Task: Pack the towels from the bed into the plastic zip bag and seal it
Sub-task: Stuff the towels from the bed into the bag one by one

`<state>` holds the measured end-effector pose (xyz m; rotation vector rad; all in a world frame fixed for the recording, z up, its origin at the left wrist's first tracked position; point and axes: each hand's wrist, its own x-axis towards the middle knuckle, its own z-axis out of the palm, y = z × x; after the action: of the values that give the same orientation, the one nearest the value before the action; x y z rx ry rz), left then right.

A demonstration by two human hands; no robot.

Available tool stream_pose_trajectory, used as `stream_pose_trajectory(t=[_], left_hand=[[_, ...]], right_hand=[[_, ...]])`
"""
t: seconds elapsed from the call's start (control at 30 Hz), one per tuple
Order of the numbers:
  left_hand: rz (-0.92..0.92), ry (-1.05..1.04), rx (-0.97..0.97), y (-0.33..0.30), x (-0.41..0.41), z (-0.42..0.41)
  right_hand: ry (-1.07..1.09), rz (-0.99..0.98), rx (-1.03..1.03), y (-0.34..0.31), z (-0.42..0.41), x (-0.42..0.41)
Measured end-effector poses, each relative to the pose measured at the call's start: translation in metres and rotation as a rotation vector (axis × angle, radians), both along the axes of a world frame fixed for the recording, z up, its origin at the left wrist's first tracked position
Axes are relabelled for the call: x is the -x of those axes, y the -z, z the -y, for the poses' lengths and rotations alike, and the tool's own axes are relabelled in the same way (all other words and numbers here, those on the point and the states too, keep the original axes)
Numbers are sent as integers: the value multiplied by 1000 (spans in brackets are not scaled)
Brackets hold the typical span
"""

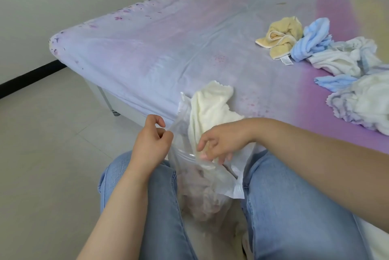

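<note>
A clear plastic zip bag (202, 188) hangs between my knees, with a pinkish towel showing inside it. My left hand (150, 142) pinches the bag's left rim and holds the mouth apart. My right hand (219, 142) pushes a cream towel (210, 108) down into the mouth; most of that towel still sticks up above the bag. On the bed (168, 49) at the right lie a yellow towel (281, 37), a light blue towel (313, 38), a white towel (341, 57) and another white one (364, 103).
The bed's near edge runs just behind the bag. My legs in blue jeans (290, 207) flank the bag. Pale floor tiles (52, 133) lie to the left, with a wall and black skirting beyond. A small blue cloth (334, 82) lies among the towels.
</note>
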<state>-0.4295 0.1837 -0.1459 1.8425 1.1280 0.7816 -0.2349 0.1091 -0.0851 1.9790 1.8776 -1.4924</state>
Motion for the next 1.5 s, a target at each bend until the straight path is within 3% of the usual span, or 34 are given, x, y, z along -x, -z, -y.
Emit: stream_pose_trajectory(t=[0.03, 0.1, 0.17, 0.27, 0.33, 0.47, 0.57, 0.67, 0.73, 0.83, 0.87, 0.9, 0.97, 1.0, 1.07, 1.13, 1.17, 1.33, 1.5], left_hand=[[6, 1, 3, 0, 1, 0], [0, 11, 6, 1, 2, 1], [-14, 26, 3, 1, 1, 1], [-21, 42, 9, -1, 1, 2], [-16, 53, 26, -2, 1, 4], [-17, 57, 38, -2, 2, 5], [-20, 56, 47, -3, 4, 5], [-17, 42, 44, -2, 5, 4], [-21, 48, 30, 0, 6, 3], [-6, 64, 10, 2, 6, 2], [4, 73, 10, 2, 6, 2], [11, 83, 10, 1, 6, 3], [5, 97, 6, 0, 6, 4], [1, 102, 4, -1, 6, 4], [3, 115, 12, -2, 6, 6], [7, 141, 41, -5, 5, 8], [11, 160, 59, -8, 4, 9], [87, 290, 130, -27, -6, 24], [162, 502, 126, -54, -32, 46]], right_hand=[[63, -3, -87, 4, -3, -4], [291, 92, -497, 4, -14, -18], [258, 380, -756, 3, -24, -37], [26, 619, -445, 11, -29, -51], [-42, 671, -412, 18, -29, -46], [74, 721, -784, 14, -29, -36], [181, 724, -910, 7, -22, -37], [369, 524, -1068, -7, -10, -37], [313, 335, -954, -11, 0, -34], [74, 152, -408, -1, 18, -21], [61, 144, -376, 2, 20, -22], [109, 171, -472, 2, 17, -26], [211, 425, -765, -4, 13, -38], [234, 580, -769, -6, 14, -43], [225, 757, -410, -6, 20, -51], [195, 672, 1, -2, 30, -46], [177, 647, 52, 1, 33, -44], [125, 850, -128, -6, 46, -50], [408, 760, -211, -29, 88, -90]])
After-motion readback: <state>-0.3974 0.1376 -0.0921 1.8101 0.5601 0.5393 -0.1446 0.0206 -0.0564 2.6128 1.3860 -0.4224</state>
